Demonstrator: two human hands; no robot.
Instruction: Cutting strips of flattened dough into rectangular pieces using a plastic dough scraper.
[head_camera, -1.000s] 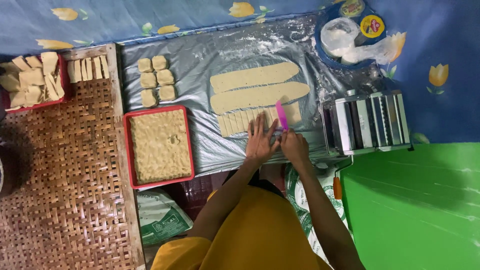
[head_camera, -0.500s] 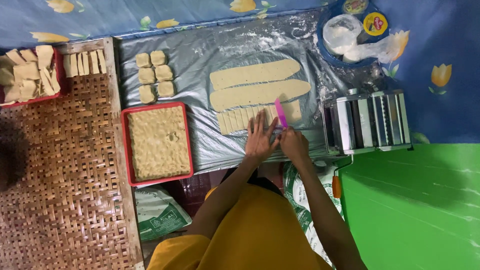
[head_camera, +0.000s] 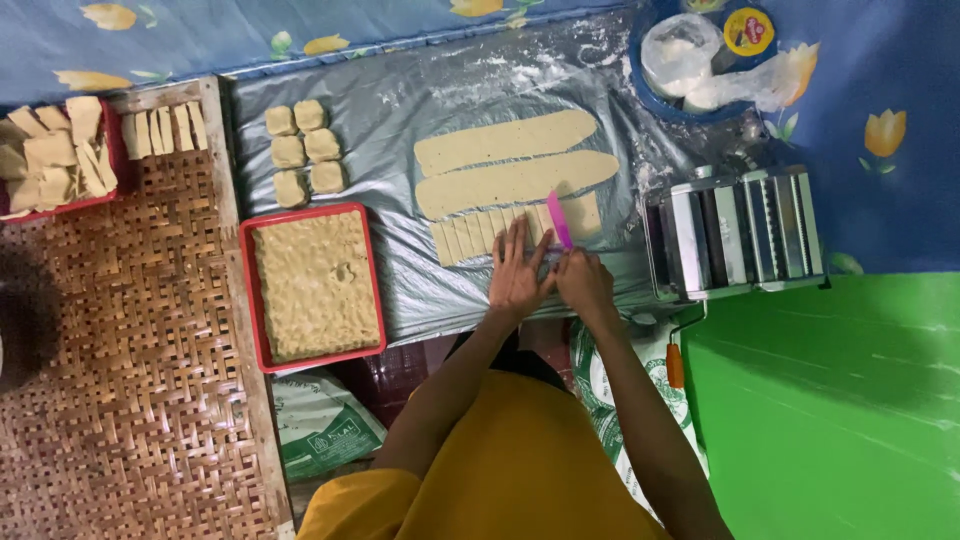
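Note:
My left hand (head_camera: 516, 270) lies flat with fingers spread on a dough strip (head_camera: 480, 236) that is cut into several narrow pieces. My right hand (head_camera: 585, 282) is closed on a pink cutter blade (head_camera: 558, 219), which stands on the uncut right end of that strip. Just beyond lie two long uncut dough strips (head_camera: 515, 183), side by side on the grey plastic sheet (head_camera: 420, 110). Both arms reach out from a yellow garment at the bottom.
A red tray of dough mass (head_camera: 315, 285) sits left of my hands, with several dough lumps (head_camera: 300, 150) behind it. A metal pasta roller (head_camera: 740, 230) stands to the right. A woven mat (head_camera: 120, 380) and a red tray of cut pieces (head_camera: 55, 155) lie far left. A blue bowl with a bag (head_camera: 700, 60) sits far right.
Almost nothing. The view drifted slightly; the pink cutter edged a little further from me on the strip, and my left hand stayed pressed on the cut pieces.

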